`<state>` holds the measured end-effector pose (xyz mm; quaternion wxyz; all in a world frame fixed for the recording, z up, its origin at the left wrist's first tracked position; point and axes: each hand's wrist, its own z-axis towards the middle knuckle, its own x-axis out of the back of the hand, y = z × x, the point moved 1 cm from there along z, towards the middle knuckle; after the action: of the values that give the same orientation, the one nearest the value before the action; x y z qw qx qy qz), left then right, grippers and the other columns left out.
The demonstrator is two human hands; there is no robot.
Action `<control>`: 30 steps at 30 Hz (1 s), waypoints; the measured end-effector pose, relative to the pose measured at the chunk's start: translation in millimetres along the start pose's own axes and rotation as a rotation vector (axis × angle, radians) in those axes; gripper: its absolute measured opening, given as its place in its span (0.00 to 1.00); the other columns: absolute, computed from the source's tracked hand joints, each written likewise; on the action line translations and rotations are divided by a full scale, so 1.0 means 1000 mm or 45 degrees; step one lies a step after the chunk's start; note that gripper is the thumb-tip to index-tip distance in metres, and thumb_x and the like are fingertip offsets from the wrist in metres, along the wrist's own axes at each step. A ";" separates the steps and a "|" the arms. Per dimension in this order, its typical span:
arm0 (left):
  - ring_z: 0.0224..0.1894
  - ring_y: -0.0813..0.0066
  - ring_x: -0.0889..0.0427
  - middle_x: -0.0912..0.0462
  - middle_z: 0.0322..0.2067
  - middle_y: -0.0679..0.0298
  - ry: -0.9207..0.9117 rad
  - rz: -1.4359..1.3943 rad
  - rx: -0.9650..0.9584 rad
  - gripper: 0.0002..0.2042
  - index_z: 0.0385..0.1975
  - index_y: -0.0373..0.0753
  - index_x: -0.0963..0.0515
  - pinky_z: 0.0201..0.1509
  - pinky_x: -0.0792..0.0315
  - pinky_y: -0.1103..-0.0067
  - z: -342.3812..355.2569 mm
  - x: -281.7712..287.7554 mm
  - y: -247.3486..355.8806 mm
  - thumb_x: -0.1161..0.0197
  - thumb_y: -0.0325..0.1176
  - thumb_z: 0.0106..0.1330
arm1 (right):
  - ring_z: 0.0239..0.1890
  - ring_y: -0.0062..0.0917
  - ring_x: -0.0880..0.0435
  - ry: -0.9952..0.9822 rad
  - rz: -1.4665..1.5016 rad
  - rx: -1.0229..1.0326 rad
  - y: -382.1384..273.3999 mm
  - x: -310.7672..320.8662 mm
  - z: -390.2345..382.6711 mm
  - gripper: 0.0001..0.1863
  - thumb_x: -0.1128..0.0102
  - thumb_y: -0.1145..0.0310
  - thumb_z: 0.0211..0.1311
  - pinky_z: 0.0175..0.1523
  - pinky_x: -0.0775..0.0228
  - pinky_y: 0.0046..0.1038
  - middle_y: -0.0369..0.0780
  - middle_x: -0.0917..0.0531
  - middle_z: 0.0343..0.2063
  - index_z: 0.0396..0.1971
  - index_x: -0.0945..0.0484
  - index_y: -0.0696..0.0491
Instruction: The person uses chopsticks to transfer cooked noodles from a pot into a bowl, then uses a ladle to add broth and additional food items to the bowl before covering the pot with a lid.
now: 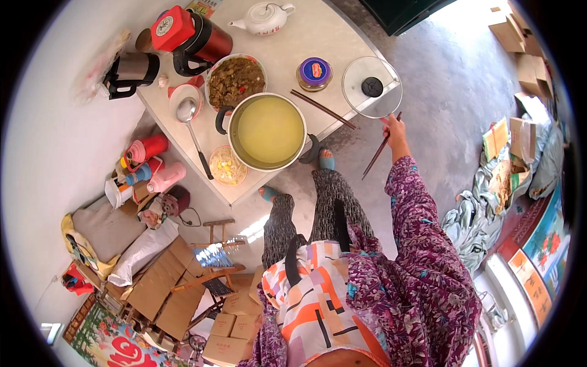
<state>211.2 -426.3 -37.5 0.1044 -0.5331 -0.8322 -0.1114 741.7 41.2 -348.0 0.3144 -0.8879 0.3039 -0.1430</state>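
My right hand point(395, 131) is closed around a pair of dark chopsticks point(375, 158), just past the table's right edge. Its fingertips are close to the rim of a glass lid point(358, 95) with a black knob; whether they touch it I cannot tell. Of my left arm only the patterned sleeve point(269, 339) shows, and the hand is out of view. A large two-handled pot point(269, 131) of yellowish liquid stands uncovered near the table's front. More dark chopsticks point(323, 109) lie between the pot and the lid.
On the table point(293, 43) are a bowl of cooked food point(235, 82), a ladle point(195, 140) in a small bowl, a plate of pale food point(228, 166), a purple-lidded jar point(315, 73), a white teapot point(264, 18) and a red kettle point(211, 43). Cardboard boxes point(235, 333) stand lower left.
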 end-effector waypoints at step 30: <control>0.44 0.60 0.20 0.23 0.49 0.52 0.941 -0.529 -0.371 0.24 0.55 0.37 0.31 0.48 0.27 0.73 0.073 0.174 0.143 0.36 0.30 0.57 | 0.11 0.11 0.38 -0.727 -0.211 0.198 -0.125 0.105 -0.087 0.10 0.47 0.73 0.58 0.13 0.49 0.12 0.40 0.20 0.25 0.40 0.26 0.57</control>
<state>265.9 -196.2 -45.8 0.2939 -0.2880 -0.8041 -0.4292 840.7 11.2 -194.7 0.4412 -0.8873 0.1181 0.0642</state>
